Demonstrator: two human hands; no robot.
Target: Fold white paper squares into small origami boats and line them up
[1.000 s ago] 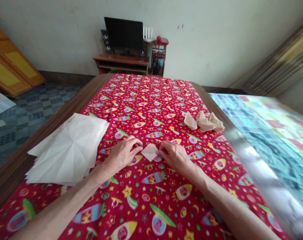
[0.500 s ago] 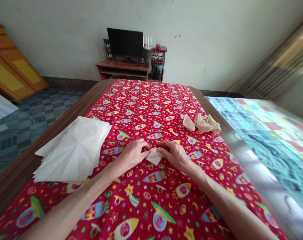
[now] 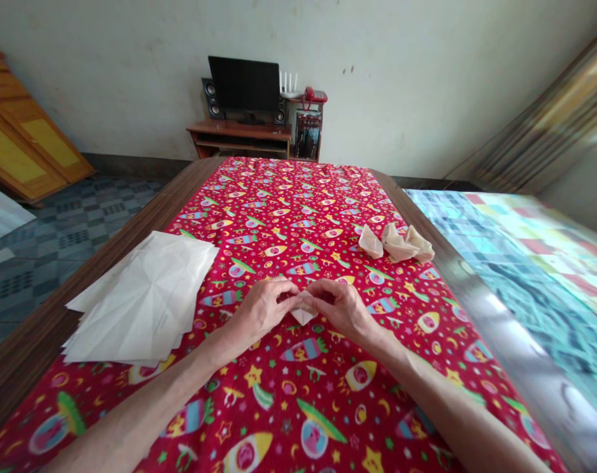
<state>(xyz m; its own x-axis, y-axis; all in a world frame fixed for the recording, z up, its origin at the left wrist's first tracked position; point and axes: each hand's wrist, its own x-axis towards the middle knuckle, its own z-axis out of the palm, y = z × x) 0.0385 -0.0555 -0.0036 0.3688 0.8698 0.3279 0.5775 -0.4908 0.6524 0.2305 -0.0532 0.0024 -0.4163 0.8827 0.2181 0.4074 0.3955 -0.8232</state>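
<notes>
A small folded piece of white paper [image 3: 304, 316] lies on the red patterned cloth [image 3: 298, 401] in front of me, its point turned toward me. My left hand [image 3: 271, 301] pinches its upper left side between thumb and fingers. From the right, my right hand [image 3: 338, 303] pinches it the same way, and the fingertips of both hands nearly meet. Fingers hide the paper's far edge. Several folded paper shapes [image 3: 401, 243] stand beyond my right hand. Left of my left hand rests a stack of creased white paper sheets [image 3: 140, 299].
Dark wooden table edges [image 3: 27, 315] flank the cloth. A bed with a checked cover [image 3: 539, 263] adjoins the right side. Past the table's far end stand a monitor [image 3: 243, 85] on a small desk [image 3: 239, 129] and a red telephone [image 3: 314, 96]. A yellow cabinet [image 3: 29, 131] is at left.
My fingertips have come closer together over the folded paper, with the thumbs now meeting at its middle. Less of the paper shows. The stack and the folded shapes stay put.
</notes>
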